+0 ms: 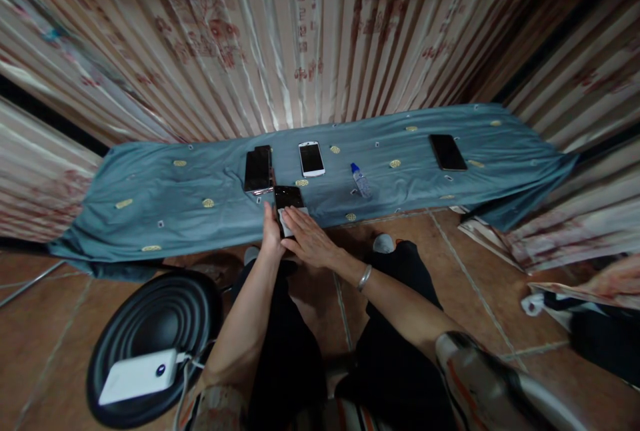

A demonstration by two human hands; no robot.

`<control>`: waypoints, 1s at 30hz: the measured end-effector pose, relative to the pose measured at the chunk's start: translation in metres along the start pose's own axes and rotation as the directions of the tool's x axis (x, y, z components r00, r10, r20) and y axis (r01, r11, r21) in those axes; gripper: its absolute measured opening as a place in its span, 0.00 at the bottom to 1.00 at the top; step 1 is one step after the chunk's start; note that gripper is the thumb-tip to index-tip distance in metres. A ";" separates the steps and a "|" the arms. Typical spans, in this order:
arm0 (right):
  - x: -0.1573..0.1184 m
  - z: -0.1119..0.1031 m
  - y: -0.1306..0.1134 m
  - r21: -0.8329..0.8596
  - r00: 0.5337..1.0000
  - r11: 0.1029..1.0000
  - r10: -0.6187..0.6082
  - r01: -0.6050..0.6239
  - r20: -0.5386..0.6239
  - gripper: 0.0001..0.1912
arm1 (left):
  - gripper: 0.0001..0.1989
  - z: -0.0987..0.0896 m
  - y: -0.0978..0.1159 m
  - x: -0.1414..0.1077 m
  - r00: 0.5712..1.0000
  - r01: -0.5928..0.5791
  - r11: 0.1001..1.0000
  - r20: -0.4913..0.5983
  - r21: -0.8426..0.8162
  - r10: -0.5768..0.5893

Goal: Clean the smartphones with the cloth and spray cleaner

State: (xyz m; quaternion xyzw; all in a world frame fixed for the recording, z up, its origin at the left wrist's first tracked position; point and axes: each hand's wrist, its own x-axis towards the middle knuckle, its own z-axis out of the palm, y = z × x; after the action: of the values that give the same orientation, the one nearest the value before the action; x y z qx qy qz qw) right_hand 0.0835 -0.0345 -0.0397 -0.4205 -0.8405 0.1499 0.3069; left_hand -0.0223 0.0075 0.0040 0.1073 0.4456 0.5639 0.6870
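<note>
My left hand (273,232) holds a black phone (289,196) at its left side, over the front edge of the cloth-covered table. Flat across the phone's lower part lies my right hand (307,239), its fingers stretched out and pressing a light grey cloth (286,221) against the screen. Much of the cloth is hidden under those fingers. Just behind and to the left, dark phones (258,170) lie overlapped. A white-framed phone (312,159) rests behind my hands, and a clear bottle with a blue cap (361,181) lies to its right.
Another black phone (449,152) is on the right part of the blue-green tablecloth (390,144). A white power bank (137,376) with a cable sits on a round black stool (150,324) at lower left. Pleated curtains (280,38) hang behind the table.
</note>
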 end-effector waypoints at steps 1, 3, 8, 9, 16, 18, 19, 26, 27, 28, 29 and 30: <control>0.004 0.000 0.001 -0.001 1.000 1.000 0.009 -0.009 0.004 0.36 | 0.25 0.000 -0.001 0.000 1.000 -0.002 1.000 -0.006 0.004 0.002; 0.013 0.001 0.004 0.000 1.000 1.000 0.025 -0.025 0.009 0.36 | 0.25 -0.001 -0.002 -0.001 1.000 -0.008 1.000 0.013 0.019 0.008; 0.026 0.003 0.008 0.013 0.998 0.998 0.059 -0.059 -0.006 0.33 | 0.25 -0.003 -0.002 -0.005 0.998 -0.018 0.999 0.068 0.051 0.015; 0.026 0.002 0.007 0.021 0.998 0.998 0.059 -0.058 -0.012 0.31 | 0.25 -0.003 -0.001 -0.005 0.998 -0.020 0.999 0.063 0.049 0.017; 0.015 -0.013 -0.002 -0.002 0.991 0.997 0.076 -0.076 -0.107 0.22 | 0.27 0.001 0.001 -0.004 1.000 0.007 1.000 0.024 -0.010 -0.007; 0.014 -0.015 -0.005 -0.006 0.991 0.997 0.079 -0.081 -0.111 0.21 | 0.26 0.000 0.001 -0.004 1.000 0.010 1.000 0.027 -0.015 -0.010; 0.014 -0.015 -0.006 -0.007 0.991 0.997 0.079 -0.081 -0.109 0.21 | 0.26 -0.001 0.001 -0.003 1.000 0.011 1.000 0.028 -0.015 -0.011; 0.034 -0.013 0.003 -0.022 0.997 1.000 0.015 -0.017 -0.075 0.26 | 0.22 -0.001 -0.004 -0.004 0.999 0.014 0.999 0.039 -0.044 -0.012; 0.037 -0.013 0.006 -0.016 0.997 1.000 0.009 -0.010 -0.074 0.26 | 0.21 -0.001 -0.005 -0.004 0.999 0.002 0.999 0.045 -0.050 0.000; 0.039 -0.013 0.009 -0.010 0.997 1.000 0.006 -0.007 -0.076 0.27 | 0.21 0.000 -0.005 -0.005 0.999 -0.007 0.999 0.052 -0.050 0.010; 0.041 -0.014 0.012 -0.004 0.997 1.000 0.008 -0.009 -0.081 0.28 | 0.22 0.001 -0.006 -0.006 0.998 -0.012 0.999 0.057 -0.045 0.015; 0.042 -0.014 0.016 -0.001 0.996 1.000 0.015 -0.015 -0.089 0.28 | 0.22 0.002 -0.006 -0.007 0.998 -0.013 0.999 0.059 -0.035 0.015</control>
State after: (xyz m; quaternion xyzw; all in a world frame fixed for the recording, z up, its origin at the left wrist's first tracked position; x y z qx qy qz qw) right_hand 0.0825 0.0088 -0.0208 -0.4335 -0.8229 0.1329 0.3424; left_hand -0.0168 0.0001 0.0044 0.1150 0.4144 0.5731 0.6976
